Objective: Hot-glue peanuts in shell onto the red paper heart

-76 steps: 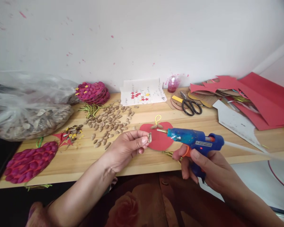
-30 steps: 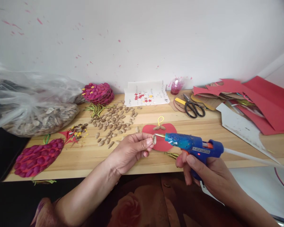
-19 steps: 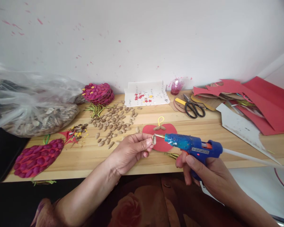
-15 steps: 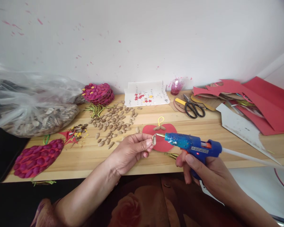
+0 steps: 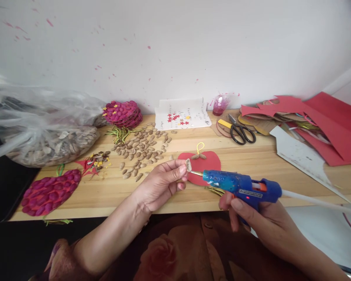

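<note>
Between thumb and fingers, my left hand (image 5: 165, 181) pinches a peanut shell (image 5: 188, 165), its hollow side partly showing. My right hand (image 5: 253, 212) grips a blue glue gun (image 5: 242, 186) with a small red light on its side. The gun's metal nozzle points left, at or very near the lower edge of the shell. Below and behind them lies a red paper cutout (image 5: 212, 164) with a yellow loop at its top, a couple of peanut shells across its upper part and a yellow-green tassel (image 5: 215, 191) at its bottom.
Loose peanut shells (image 5: 143, 144) spread behind my left hand. A plastic bag of shells (image 5: 61, 146), a purple-studded piece (image 5: 51, 193) and a stack of similar pieces (image 5: 124, 115) are left. Scissors (image 5: 241, 132), a plastic cup (image 5: 219, 105) and red paper (image 5: 336, 128) are right; a star-strewn sheet (image 5: 199, 117) is behind.
The shell has risen slightly and tilted in my left fingers. The glue gun's back end has dropped a little, and its nozzle has shifted left and down along the shell.
</note>
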`<state>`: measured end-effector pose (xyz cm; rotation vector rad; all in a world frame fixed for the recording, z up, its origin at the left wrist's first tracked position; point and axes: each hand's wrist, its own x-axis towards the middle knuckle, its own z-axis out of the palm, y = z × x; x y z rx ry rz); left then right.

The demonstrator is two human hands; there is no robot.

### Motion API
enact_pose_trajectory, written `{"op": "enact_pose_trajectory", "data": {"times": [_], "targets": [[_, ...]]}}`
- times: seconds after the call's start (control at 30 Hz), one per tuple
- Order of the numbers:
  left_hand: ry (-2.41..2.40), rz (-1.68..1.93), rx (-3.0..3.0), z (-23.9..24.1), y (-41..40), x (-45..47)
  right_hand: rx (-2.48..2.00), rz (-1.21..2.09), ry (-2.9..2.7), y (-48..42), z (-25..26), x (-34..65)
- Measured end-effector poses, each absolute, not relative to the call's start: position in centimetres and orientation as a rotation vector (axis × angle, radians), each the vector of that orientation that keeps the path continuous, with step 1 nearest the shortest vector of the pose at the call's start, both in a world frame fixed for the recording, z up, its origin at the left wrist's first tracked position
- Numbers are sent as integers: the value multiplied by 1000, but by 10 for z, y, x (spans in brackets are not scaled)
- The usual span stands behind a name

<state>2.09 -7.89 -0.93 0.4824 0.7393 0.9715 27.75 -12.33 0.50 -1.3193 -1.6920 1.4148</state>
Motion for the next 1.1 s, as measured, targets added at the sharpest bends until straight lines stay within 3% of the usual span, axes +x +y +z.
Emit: {"op": "enact_pose_trajectory", "data": {"times": [1.1], "targets": [[713,985,478,-13,-78,22,-1321,1334,-1776,-120,2,278]]}}
